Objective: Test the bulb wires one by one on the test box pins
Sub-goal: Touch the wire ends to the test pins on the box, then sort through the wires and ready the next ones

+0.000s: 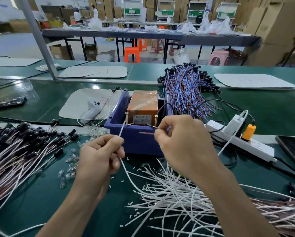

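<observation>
My left hand [100, 155] was pinching a white wire [121, 132] between thumb and forefinger, the other fingers curled in. The wire rose from my grip up to the left brass screw pin [126, 119] of the test box [139, 134], and its bare tip seemed to touch the pin, though I could not tell this for sure. Below my hand the same wire ran down into the heap of loose white wires [174, 194] on the green table [256, 103].

My right hand [182, 139] was closed in a pinch just beside the right screw pin [156, 120], at the front wall of the box. What it pinched was too small and blurred for me to see; I supposed it was the other end, but the fingers hid it.

The test box was a blue plastic bin with an orange-brown block [142, 104] taped inside, and the two pins stood upright at its front edge. On my left lay a pile of wires with black sockets [23, 142], and some small clear bulbs [69, 166] were scattered near it. Behind the box there was a bundle of blue and brown wires [187, 93]. A white power strip [240, 141] with an orange plug [248, 131] lay at the right.
</observation>
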Tool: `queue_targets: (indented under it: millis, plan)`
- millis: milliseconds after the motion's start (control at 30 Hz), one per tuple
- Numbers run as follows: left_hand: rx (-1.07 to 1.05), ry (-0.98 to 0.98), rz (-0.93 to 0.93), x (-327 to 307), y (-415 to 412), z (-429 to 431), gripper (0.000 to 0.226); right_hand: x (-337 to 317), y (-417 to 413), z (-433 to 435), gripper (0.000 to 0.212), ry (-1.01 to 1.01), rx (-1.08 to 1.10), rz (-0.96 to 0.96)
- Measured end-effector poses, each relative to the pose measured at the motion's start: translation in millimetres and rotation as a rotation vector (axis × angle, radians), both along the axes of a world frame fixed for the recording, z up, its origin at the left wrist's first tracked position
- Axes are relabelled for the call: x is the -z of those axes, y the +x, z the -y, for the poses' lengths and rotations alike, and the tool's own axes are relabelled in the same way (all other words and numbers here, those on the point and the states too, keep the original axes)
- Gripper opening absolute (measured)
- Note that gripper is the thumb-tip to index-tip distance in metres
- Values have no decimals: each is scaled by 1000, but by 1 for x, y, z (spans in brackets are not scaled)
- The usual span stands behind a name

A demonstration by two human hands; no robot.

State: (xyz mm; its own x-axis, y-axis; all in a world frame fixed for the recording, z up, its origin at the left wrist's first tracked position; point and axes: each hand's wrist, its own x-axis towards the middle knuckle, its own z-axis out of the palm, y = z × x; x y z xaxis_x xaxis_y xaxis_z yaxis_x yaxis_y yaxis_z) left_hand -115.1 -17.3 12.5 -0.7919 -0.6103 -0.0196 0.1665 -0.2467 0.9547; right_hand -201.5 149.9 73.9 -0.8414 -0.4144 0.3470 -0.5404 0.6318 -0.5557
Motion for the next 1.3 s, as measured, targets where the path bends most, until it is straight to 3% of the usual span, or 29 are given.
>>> queue_targets:
  millis: [67, 133, 200, 267, 400, 467, 533, 600, 700, 800, 867, 1000, 1100, 1233, 1300]
  plan:
    - [82, 84, -24, -5, 2, -6, 15, -4, 9, 3, 35, 29, -105, 249]
    - [145, 163, -61, -7, 4, -9, 10, -8, 19, 4, 64, 171, -259, 488]
    - [139, 237, -82, -8, 4, -10, 11, -12, 26, 1, 83, 410, -445, 540]
    - [75, 304, -104, -10, 3, -7, 10, -16, 31, -1, 78, 589, -648, 562]
    - [-20, 428, -181, -14, 5, 10, 11, -21, 36, -4, 29, 651, -783, 551]
    - [-6, 473, -197, -16, 8, 21, 12, -21, 32, -4, 15, 512, -769, 519]
    - [48, 449, -190, -16, 12, 26, 23, -20, 25, -5, 26, 239, -731, 528]
    - [142, 357, -165, -15, 12, 23, 35, -21, 18, -6, 43, -169, -700, 657]
    - [308, 146, -34, -9, 10, 6, 51, -24, 16, -4, 48, -751, -678, 821]
    - [494, -230, 46, -4, 10, -18, 40, -23, 16, 1, 47, -1172, -600, 877]
    - [526, -367, 64, 0, 10, -30, 31, -22, 13, 1, 51, -1346, -556, 925]
    - [390, -464, 121, 7, 9, -32, 16, -19, -1, -5, 55, -1468, -524, 979]
    - [366, -270, 52, 5, 8, -22, 8, -17, -12, -13, 50, -1445, -458, 974]
    - [280, -113, 46, 7, 6, -19, 25, -13, -27, -29, 40, -1309, -299, 972]
    - [223, -80, 48, 10, 6, -20, 27, -7, -31, -44, 39, -1135, -209, 978]
